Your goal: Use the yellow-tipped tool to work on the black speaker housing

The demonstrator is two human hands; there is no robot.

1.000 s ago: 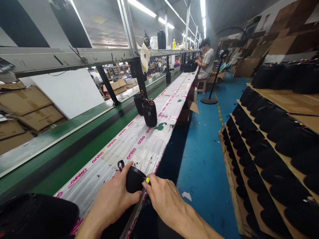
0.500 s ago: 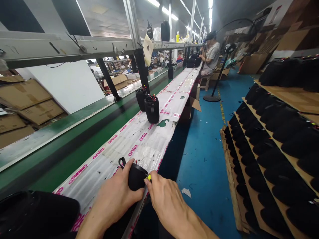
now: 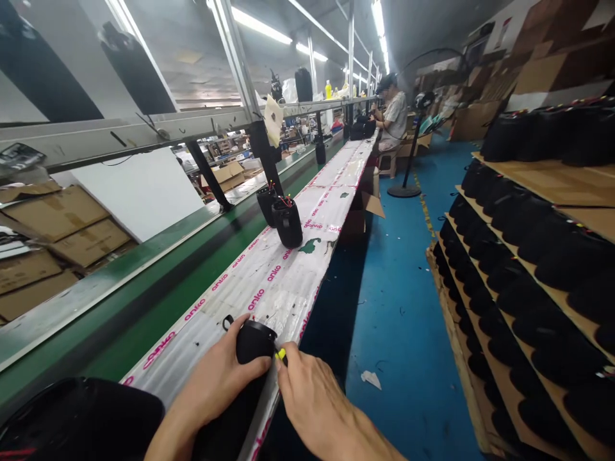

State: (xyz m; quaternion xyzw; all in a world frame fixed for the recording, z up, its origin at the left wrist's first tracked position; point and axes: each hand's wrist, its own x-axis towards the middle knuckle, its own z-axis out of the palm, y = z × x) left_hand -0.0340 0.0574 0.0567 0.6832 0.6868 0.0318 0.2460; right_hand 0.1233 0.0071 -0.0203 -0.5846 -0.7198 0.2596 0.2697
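Observation:
My left hand (image 3: 216,378) grips a black cylindrical speaker (image 3: 254,341) lying on its side, with a small black strap loop (image 3: 227,323) at its far end. My right hand (image 3: 312,400) pinches a small yellow-tipped tool (image 3: 281,354) against the speaker's rim. The tool's shaft is mostly hidden by my fingers. Farther along the belt, two upright black speakers (image 3: 287,223) stand close together with red wires sticking out of their tops.
The long belt (image 3: 269,288) has a white plastic cover printed with pink "anko" text. Shelves (image 3: 528,256) of black speakers fill the right. A black object (image 3: 81,416) sits at lower left, a seated co-worker (image 3: 394,118) works far along the belt, and blue floor lies between.
The speaker has turned slightly in my hands, with its strap loop shifted a little left. The whole view has tilted slightly. My right hand stays at the rim with the tool.

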